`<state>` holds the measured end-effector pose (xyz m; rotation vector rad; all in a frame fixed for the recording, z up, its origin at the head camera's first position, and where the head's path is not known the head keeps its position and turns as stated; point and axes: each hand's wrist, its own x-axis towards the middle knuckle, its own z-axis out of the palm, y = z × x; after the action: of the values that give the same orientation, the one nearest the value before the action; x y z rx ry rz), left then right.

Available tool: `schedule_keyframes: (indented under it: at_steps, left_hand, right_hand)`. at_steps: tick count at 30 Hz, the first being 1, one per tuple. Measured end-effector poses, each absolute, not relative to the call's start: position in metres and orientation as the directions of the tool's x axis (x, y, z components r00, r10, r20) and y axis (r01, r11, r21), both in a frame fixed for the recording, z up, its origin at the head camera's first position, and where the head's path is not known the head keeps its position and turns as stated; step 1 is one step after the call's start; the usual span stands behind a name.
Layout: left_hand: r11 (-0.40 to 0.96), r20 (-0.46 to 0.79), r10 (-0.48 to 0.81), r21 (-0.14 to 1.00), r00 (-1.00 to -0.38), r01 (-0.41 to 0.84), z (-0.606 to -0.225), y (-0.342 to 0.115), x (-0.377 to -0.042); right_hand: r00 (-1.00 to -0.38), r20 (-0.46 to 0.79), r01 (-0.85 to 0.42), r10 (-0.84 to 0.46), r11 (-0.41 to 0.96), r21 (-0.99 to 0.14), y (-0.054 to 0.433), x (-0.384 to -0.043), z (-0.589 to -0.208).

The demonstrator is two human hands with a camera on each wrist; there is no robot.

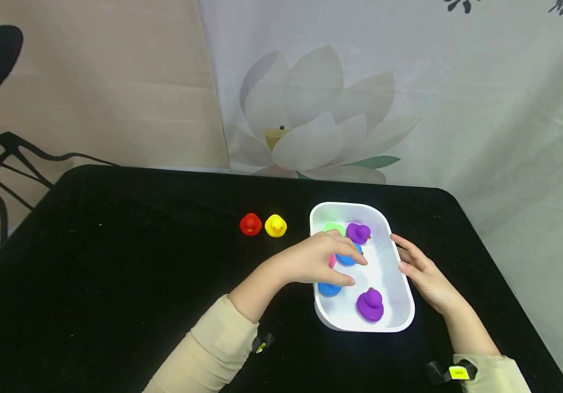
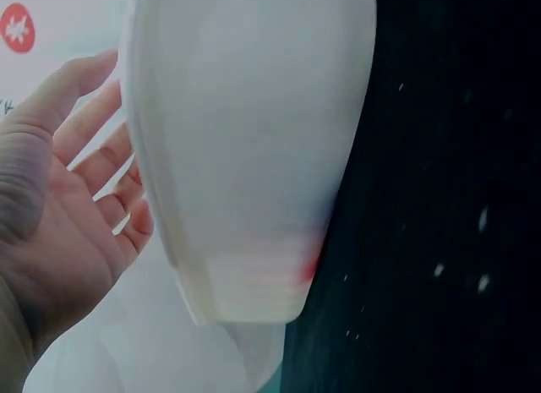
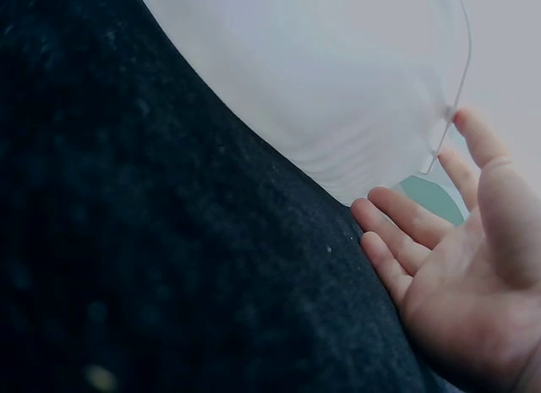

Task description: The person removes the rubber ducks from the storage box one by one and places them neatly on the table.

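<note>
Cream left sleeve [image 1: 207,352] nearest. Left hand [image 1: 318,262] hangs over the nine o'clock side of the white tray [image 1: 391,284], thumb and fingers loosely parted, nothing grasped; whether it touches a duck, cannot tell. Right hand [image 1: 426,278] rests relaxed fingertips on the tray's three o'clock wall, not clasping. Purple duck [image 1: 370,307] sits at the tray's six o'clock. Judged: duck light, squeezable, slightly slick; pinch round the body. Tray probably stiff, light; hold by opposite rims.

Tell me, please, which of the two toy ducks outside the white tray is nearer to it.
The yellow toy duck: it sits between the white tray and the red toy duck, which is farther away.
</note>
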<state>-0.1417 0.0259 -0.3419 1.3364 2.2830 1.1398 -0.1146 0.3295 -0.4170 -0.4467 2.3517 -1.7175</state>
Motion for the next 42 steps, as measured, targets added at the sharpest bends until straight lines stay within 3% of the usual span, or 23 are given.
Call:
schedule_keyframes:
  at_steps: [7,16,32,42]
  left_hand:
    - [0.273,0.135,0.885,0.627,-0.446,0.73,-0.344,0.041,-0.135]
    - [0.267,0.053,0.93,0.587,-0.365,0.765,-0.351,0.059,-0.128]
    - [0.367,-0.099,0.922,0.528,-0.373,0.766,-0.357,0.078,-0.134]
    - [0.477,-0.22,0.873,0.57,-0.436,0.669,-0.36,0.085,-0.136]
  right_hand:
    - [-0.933,0.027,-0.138,-0.358,0.289,-0.947,0.33,-0.114,-0.417]
    - [-0.935,0.016,-0.133,-0.354,0.309,-0.942,0.33,-0.112,-0.414]
    - [-0.935,0.015,-0.133,-0.353,0.31,-0.941,0.332,-0.113,-0.412]
    - [-0.935,0.006,-0.131,-0.355,0.329,-0.935,0.329,-0.113,-0.413]
